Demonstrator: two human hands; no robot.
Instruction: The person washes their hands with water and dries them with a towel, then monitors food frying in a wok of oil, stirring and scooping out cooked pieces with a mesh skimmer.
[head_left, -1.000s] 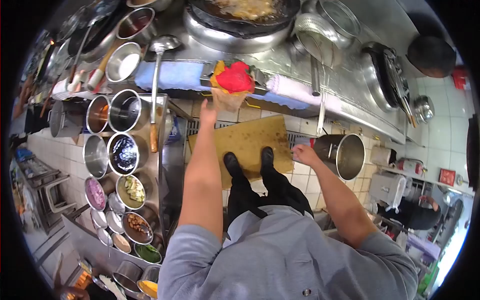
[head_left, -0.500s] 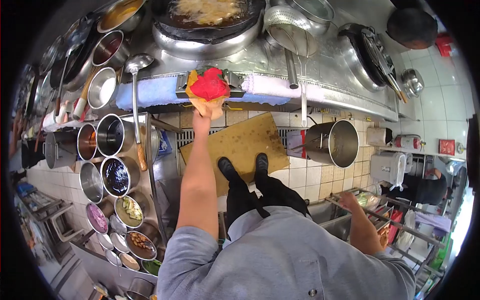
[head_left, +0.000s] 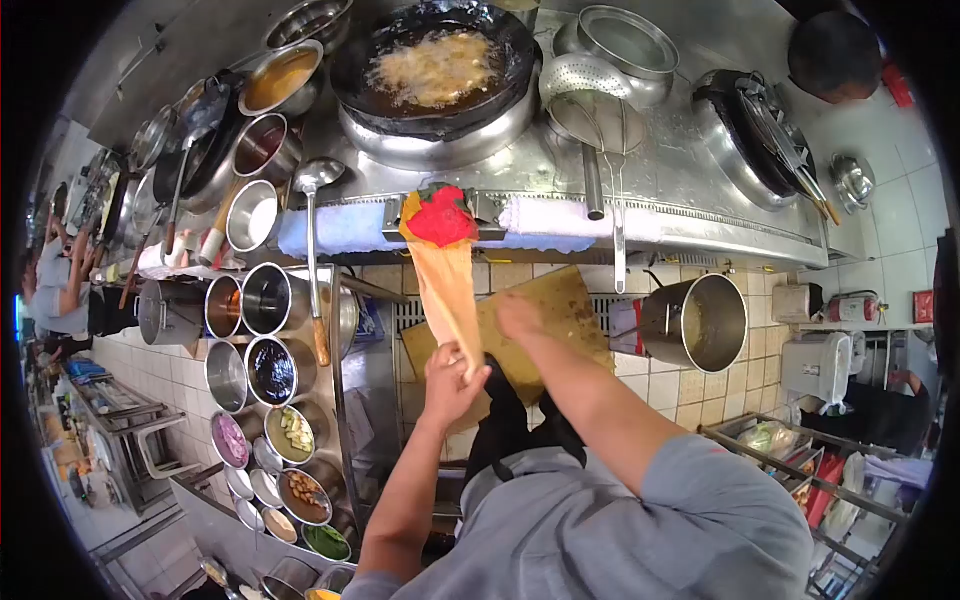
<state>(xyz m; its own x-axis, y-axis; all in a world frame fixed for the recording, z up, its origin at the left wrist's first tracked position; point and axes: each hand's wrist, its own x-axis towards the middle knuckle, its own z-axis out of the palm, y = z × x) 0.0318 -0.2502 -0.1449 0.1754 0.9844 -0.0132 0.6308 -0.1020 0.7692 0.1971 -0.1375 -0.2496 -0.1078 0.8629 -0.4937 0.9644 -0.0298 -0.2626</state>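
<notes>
My L hand (head_left: 455, 385), fingers closed on orange cloth (head_left: 443, 290), could drag red cloth (head_left: 443, 217) down w/ too hard a pull; R hand (head_left: 518, 316) blurred, opening & hold unclear.

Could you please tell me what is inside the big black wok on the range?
The wok holds pale golden food in dark, bubbling liquid. The food and liquid cover its bottom, so that cannot be seen.
</notes>
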